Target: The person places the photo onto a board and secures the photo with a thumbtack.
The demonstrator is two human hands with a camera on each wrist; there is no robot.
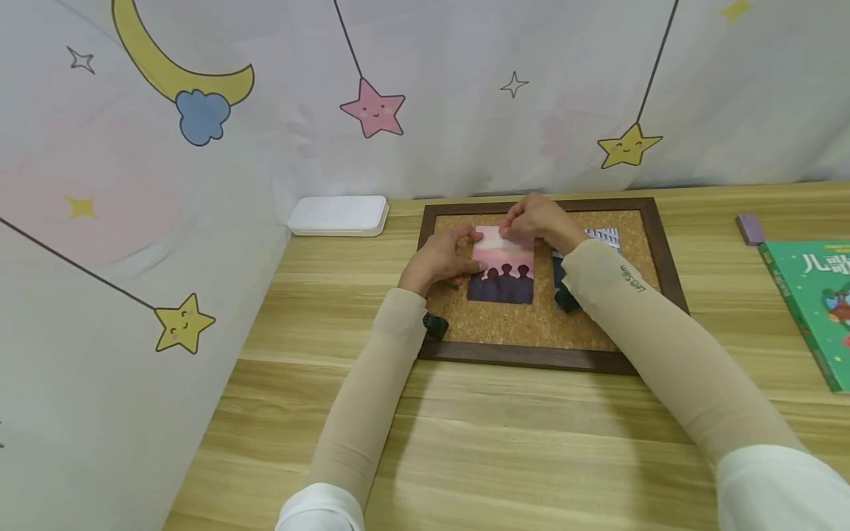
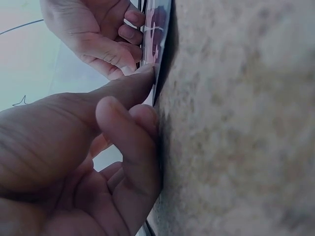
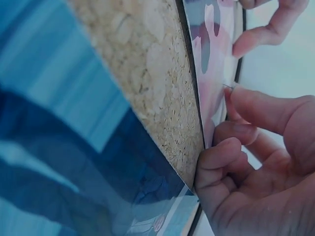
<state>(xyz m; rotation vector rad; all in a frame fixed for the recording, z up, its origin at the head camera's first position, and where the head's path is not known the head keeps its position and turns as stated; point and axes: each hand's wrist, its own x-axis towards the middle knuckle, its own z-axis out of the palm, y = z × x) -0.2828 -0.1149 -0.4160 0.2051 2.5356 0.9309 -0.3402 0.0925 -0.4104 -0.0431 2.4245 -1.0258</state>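
Observation:
A pink sunset photo (image 1: 501, 265) with dark silhouettes lies on the cork board (image 1: 491, 324), its edge slightly raised in the wrist views. My left hand (image 1: 438, 258) presses at its left side, thumb and index finger spread apart on it; the other fingers curl against the cork in the left wrist view. Near the photo's top edge, my right hand (image 1: 541, 221) pinches a thin pin (image 3: 228, 86), whose needle points at the picture; its head is hidden by the fingertips. A blue photo (image 3: 64, 108) lies to the right, partly covered by my right forearm in the head view.
The board has a dark wooden frame (image 1: 531, 355) and lies on a wood-grain table (image 1: 518, 435). A white case (image 1: 339, 215) stands at the back left. On the right are a purple block (image 1: 750, 229) and a green book (image 1: 810, 295). A printed curtain (image 1: 458, 96) hangs behind.

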